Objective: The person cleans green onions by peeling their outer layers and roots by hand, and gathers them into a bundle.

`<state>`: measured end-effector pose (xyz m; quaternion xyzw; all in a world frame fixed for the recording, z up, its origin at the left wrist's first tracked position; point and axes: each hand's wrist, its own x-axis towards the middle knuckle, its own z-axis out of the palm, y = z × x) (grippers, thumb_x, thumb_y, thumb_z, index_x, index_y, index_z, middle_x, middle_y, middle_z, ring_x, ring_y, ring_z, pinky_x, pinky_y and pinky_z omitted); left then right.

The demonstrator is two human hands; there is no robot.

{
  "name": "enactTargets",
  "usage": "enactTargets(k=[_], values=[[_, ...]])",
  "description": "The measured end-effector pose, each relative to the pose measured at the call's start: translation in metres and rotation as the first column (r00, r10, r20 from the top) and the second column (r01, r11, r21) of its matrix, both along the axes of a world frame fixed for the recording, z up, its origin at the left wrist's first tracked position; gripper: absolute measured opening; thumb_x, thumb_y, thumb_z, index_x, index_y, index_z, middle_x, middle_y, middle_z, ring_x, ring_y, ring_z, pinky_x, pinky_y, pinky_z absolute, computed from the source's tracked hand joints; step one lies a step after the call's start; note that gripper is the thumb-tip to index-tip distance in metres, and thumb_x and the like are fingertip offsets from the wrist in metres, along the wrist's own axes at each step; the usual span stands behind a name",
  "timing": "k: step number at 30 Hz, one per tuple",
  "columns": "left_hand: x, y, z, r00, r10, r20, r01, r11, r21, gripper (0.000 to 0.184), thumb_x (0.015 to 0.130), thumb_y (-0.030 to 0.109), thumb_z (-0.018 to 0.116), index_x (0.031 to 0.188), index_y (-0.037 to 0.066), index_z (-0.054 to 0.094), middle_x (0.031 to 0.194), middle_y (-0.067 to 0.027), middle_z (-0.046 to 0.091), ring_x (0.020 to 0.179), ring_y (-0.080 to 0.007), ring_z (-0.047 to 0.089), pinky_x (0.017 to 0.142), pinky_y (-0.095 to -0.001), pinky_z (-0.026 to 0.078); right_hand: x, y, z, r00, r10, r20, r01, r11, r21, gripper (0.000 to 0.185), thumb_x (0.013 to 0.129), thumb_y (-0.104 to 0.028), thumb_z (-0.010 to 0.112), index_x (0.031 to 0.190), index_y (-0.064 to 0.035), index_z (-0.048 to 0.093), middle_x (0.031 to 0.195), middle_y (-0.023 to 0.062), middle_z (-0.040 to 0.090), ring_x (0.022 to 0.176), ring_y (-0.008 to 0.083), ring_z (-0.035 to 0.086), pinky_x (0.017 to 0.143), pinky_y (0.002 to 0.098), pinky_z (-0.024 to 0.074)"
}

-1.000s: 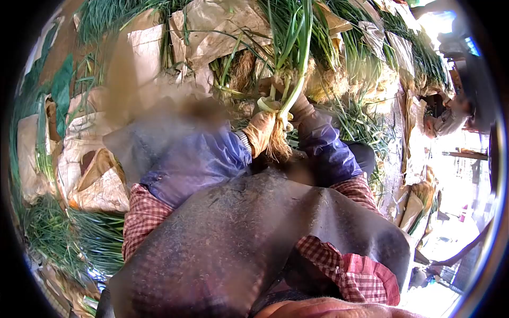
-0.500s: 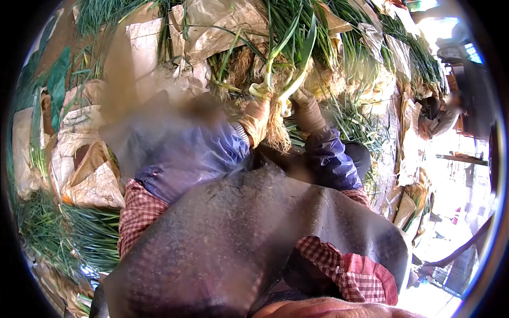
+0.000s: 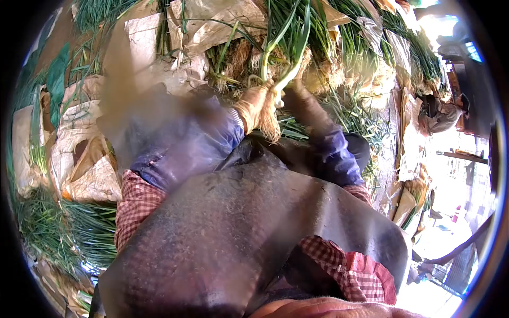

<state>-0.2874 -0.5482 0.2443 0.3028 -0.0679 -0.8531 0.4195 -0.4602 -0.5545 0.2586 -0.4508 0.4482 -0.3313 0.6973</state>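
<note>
My left hand [image 3: 253, 107], in a tan glove, is closed round the lower ends of a few green onions [image 3: 291, 76]. Their leaves point away from me, and a clump of pale roots [image 3: 270, 125] hangs below my fingers. Just right of the stalks is my right hand [image 3: 306, 106], also gloved and smeared by motion. Its fingers are not clear, and I cannot tell whether they touch the stalks. Both forearms have blue sleeve covers. A dark apron [image 3: 249, 212] spreads over my lap, below the hands.
Bundles of green onions with tangled roots [image 3: 331, 74] lie beyond my hands, partly under brown sheets [image 3: 225, 29]. Loose green leaves [image 3: 360, 124] lie to the right. An open sack [image 3: 93, 172] and more greens [image 3: 90, 230] are at left. Another person [image 3: 444, 117] is at far right.
The left hand, still gripping the green onions, has shifted slightly left and away from me. My right hand has moved a little and become blurred; the person at right has shifted.
</note>
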Motion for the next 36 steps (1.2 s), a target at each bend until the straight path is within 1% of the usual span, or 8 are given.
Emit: enactTargets(k=[9,11,17,24,28,32,35,36], values=[[-0.001,0.017,0.015,0.987,0.161,0.018,-0.129,0.843,-0.522,0.021,0.085,0.018,0.064,0.102,0.006,0.061,0.092,-0.0021,0.062,0.077,-0.0138,0.06,0.064,-0.0297,0.053,0.048,0.007,0.036,0.946,-0.326,-0.004,0.276,0.806,-0.524,0.026,0.079,-0.015,0.071,0.097,-0.0002,0.06,0.082,0.0065,0.065,0.072,0.012,0.062,0.062,0.0238,0.0508],[0.003,0.02,0.016,0.999,-0.025,-0.03,0.012,0.92,-0.392,0.02,0.086,0.009,0.062,0.105,0.006,0.058,0.095,-0.0026,0.06,0.08,-0.0174,0.06,0.07,-0.0316,0.052,0.043,0.005,0.043,0.935,-0.332,-0.121,0.199,0.778,-0.596,0.02,0.08,-0.012,0.071,0.092,-0.0004,0.06,0.079,0.0084,0.065,0.066,0.0117,0.062,0.058,0.0228,0.0509],[0.005,0.005,-0.003,0.981,-0.069,-0.18,-0.017,0.898,-0.439,0.016,0.087,0.011,0.06,0.102,0.005,0.057,0.091,-0.0056,0.062,0.087,-0.0197,0.062,0.074,-0.0328,0.054,0.034,0.011,0.051,0.947,-0.317,0.044,0.317,0.912,-0.258,0.013,0.081,-0.009,0.066,0.09,-0.0001,0.061,0.075,0.0082,0.065,0.059,0.0109,0.059,0.053,0.0218,0.0479],[0.008,-0.012,-0.011,0.795,0.287,0.534,-0.126,0.94,-0.317,0.022,0.09,0.021,0.057,0.098,0.001,0.058,0.09,-0.0059,0.064,0.08,-0.0143,0.063,0.07,-0.0289,0.053,0.02,0.028,0.079,0.95,-0.274,0.148,0.308,0.894,-0.324,0.021,0.076,-0.014,0.07,0.089,0.0007,0.062,0.073,0.0067,0.063,0.06,0.012,0.058,0.056,0.0226,0.0478],[0.014,-0.02,-0.005,0.97,0.206,0.129,-0.207,0.978,-0.002,0.019,0.09,0.018,0.056,0.097,0.001,0.058,0.086,-0.0115,0.063,0.074,-0.0204,0.064,0.065,-0.0359,0.059,-0.009,0.046,0.124,0.766,-0.627,0.143,0.546,0.518,-0.659,0.018,0.08,-0.013,0.068,0.094,-0.0036,0.063,0.084,0.0073,0.065,0.076,0.0129,0.061,0.063,0.0263,0.0504],[0.018,-0.017,-0.004,0.989,0.149,0.008,-0.147,0.984,-0.1,0.019,0.087,0.009,0.056,0.101,-0.003,0.056,0.086,-0.0106,0.062,0.074,-0.021,0.062,0.067,-0.0343,0.056,-0.1,0.048,0.149,0.361,-0.878,0.315,0.522,-0.09,-0.848,0.01,0.086,-0.012,0.061,0.092,-0.0045,0.062,0.087,0.0073,0.065,0.08,0.0151,0.062,0.067,0.0281,0.0523],[0.016,-0.012,0.01,0.965,0.017,-0.26,-0.104,0.94,-0.326,0.021,0.082,0.002,0.056,0.103,-0.003,0.056,0.085,-0.0111,0.061,0.075,-0.0222,0.061,0.073,-0.0349,0.053,-0.132,0.058,0.145,0.378,-0.723,0.578,0.801,-0.056,-0.596,0.008,0.083,-0.006,0.062,0.091,-0.0052,0.059,0.083,0.0057,0.064,0.076,0.0156,0.06,0.072,0.027,0.0532],[0.015,-0.009,0.016,0.955,-0.04,-0.293,-0.077,0.923,-0.377,0.026,0.078,-0.003,0.057,0.104,-0.003,0.055,0.089,-0.0114,0.06,0.082,-0.0233,0.059,0.08,-0.0365,0.049,-0.152,0.065,0.121,0.446,-0.894,0.043,0.364,0.137,-0.921,0.01,0.083,-0.004,0.061,0.092,-0.0059,0.058,0.087,0.0056,0.063,0.078,0.0158,0.059,0.075,0.0289,0.0525]])
